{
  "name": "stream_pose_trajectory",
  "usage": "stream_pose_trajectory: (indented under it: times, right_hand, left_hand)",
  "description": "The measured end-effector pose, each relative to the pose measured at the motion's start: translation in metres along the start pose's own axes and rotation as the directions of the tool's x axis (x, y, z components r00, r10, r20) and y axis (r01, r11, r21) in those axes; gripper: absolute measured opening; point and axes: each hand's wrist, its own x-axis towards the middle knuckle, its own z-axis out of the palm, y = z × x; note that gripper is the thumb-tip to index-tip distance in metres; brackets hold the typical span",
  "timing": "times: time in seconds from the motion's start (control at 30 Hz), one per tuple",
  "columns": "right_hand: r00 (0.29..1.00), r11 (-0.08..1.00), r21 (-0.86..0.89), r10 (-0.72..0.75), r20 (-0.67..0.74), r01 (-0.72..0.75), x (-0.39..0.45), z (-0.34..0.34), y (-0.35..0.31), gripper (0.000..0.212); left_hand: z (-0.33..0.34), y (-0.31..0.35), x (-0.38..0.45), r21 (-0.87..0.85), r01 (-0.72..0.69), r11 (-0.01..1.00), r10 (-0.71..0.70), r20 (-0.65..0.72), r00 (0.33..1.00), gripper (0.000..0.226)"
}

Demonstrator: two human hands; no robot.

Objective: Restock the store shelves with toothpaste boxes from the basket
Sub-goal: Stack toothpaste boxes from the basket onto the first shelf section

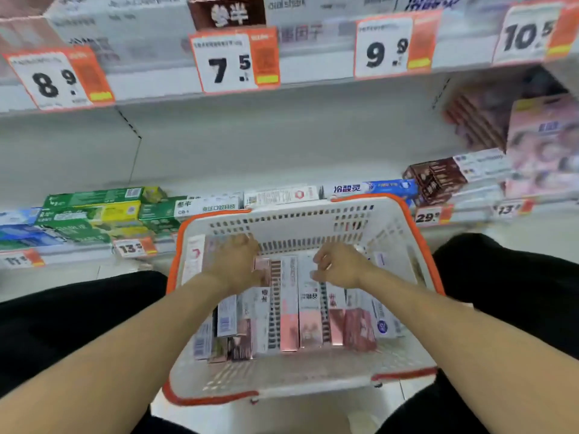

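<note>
A white plastic basket (313, 375) with an orange rim sits on the floor between my knees. Several pink, white and dark toothpaste boxes (289, 311) lie side by side in it. My left hand (233, 264) reaches down over the boxes at the far left of the basket, its fingers curled on the end of a pink box (261, 266). My right hand (340, 264) hovers over the middle boxes with loosely curled fingers and nothing visibly in it. The shelf (282, 158) behind the basket is bare across its middle.
Green and blue toothpaste boxes (94, 211) are stacked at the shelf's left. Dark brown and white boxes (438, 180) stand at its right, with pink packs (542, 145) beyond. Price tags (233, 62) hang from the upper shelf edge. My black-clad knees flank the basket.
</note>
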Motion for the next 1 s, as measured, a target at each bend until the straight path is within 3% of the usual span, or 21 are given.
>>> stream_pose_trajectory:
  times: [0.1,0.27,0.43,0.5,0.6,0.77,0.83,0.93,1.0]
  right_hand:
    - [0.998,0.993,0.114,0.016,0.059,-0.023,0.007,0.022,-0.009,0.037]
    - [0.988,0.989,0.147,-0.021,0.155,-0.002,0.018,0.067,-0.04,0.044]
    - [0.967,0.979,0.2,-0.023,0.255,-0.03,0.027,0.118,-0.066,0.066]
    - [0.975,0.974,0.219,0.007,0.221,-0.057,0.029,0.137,-0.073,0.08]
    - [0.982,0.968,0.218,0.09,0.164,-0.125,0.036,0.156,-0.075,0.086]
    - [0.95,0.942,0.235,0.178,0.255,-0.24,0.043,0.147,-0.078,0.095]
    - [0.955,0.95,0.219,0.168,0.246,-0.223,0.038,0.132,-0.072,0.084]
    - [0.95,0.935,0.267,0.163,0.265,-0.235,0.033,0.103,-0.058,0.04]
    - [0.945,0.917,0.321,0.141,0.295,-0.238,0.028,0.084,-0.051,0.026]
  left_hand:
    - [0.018,-0.022,-0.001,-0.001,0.112,0.994,-0.112,-0.026,0.993,0.08]
    - [0.025,-0.042,-0.015,0.031,-0.042,0.999,0.041,0.039,0.998,0.065]
    - [0.031,-0.062,-0.036,-0.12,-0.106,0.987,0.077,-0.223,0.972,0.066]
    - [0.038,-0.07,-0.045,-0.147,-0.116,0.982,0.072,-0.275,0.959,0.07]
    - [0.046,-0.073,-0.055,-0.297,-0.088,0.951,-0.012,-0.32,0.947,0.073]
    - [0.048,-0.072,-0.056,-0.459,-0.008,0.889,-0.174,-0.354,0.919,0.073]
    - [0.047,-0.072,-0.055,-0.493,0.023,0.87,-0.232,-0.368,0.901,0.071]
    - [0.045,-0.065,-0.055,-0.525,0.078,0.848,-0.311,-0.371,0.875,0.071]
    - [0.044,-0.054,-0.054,-0.513,0.064,0.856,-0.315,-0.419,0.851,0.067]
